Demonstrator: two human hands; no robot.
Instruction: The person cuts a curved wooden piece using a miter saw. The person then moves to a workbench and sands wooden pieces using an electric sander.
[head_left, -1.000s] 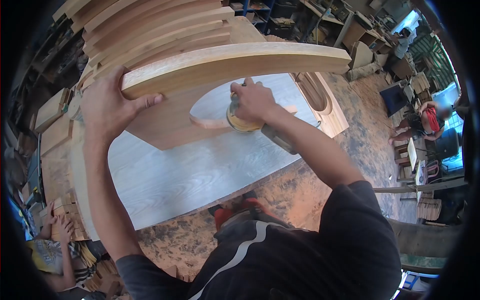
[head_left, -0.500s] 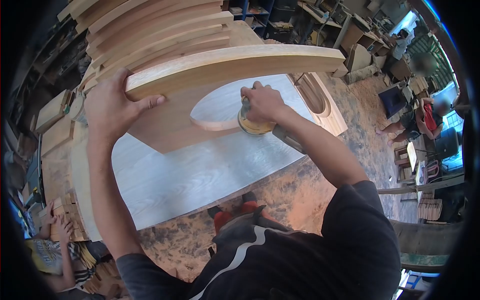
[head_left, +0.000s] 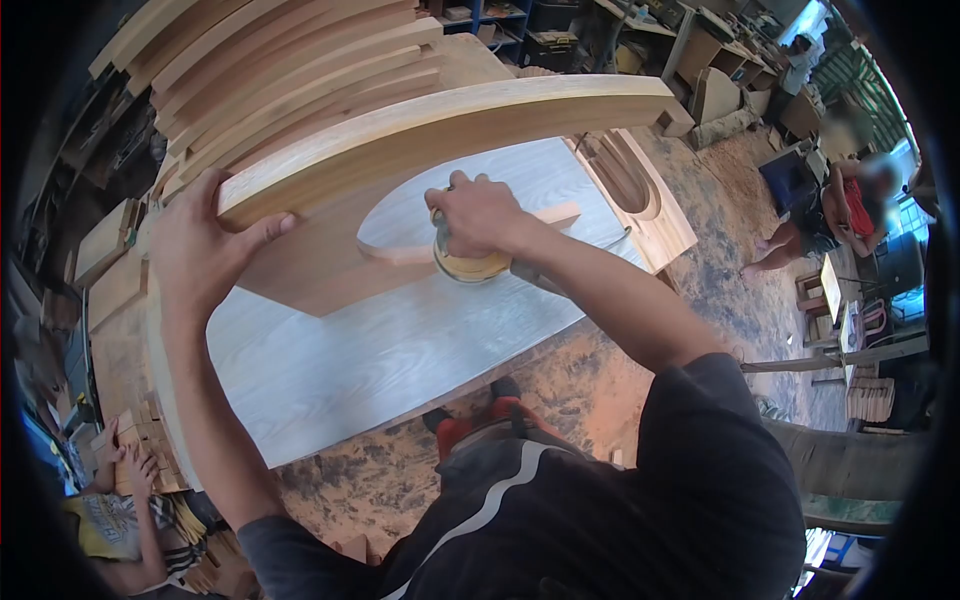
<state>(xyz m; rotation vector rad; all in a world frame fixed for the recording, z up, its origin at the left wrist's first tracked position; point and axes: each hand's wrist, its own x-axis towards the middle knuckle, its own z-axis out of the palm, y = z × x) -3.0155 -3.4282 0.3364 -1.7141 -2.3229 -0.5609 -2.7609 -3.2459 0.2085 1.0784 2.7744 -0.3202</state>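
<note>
A pale wooden panel [head_left: 330,230] with a rounded cutout stands on edge on a grey wood-grain board [head_left: 370,370]. Its thick curved top edge [head_left: 450,115] faces up. My left hand [head_left: 205,245] grips the panel's left end, thumb on the near face and fingers over the far side. Wrapped around the top of a yellow handheld sander [head_left: 475,268], my right hand [head_left: 480,215] holds it against the lower strip [head_left: 558,215] beside the cutout. The sander's pad contact is partly hidden.
Several curved wooden pieces [head_left: 300,65] are stacked behind the panel. A frame with an oval opening [head_left: 650,195] lies at the board's right end. Sawdust covers the floor [head_left: 590,400]. One person [head_left: 855,205] sits at right; another person's hands [head_left: 135,465] are at lower left.
My right hand and the sander have slid left along the lower strip, uncovering its right end. My left hand keeps its hold on the panel. The whole view has shifted slightly.
</note>
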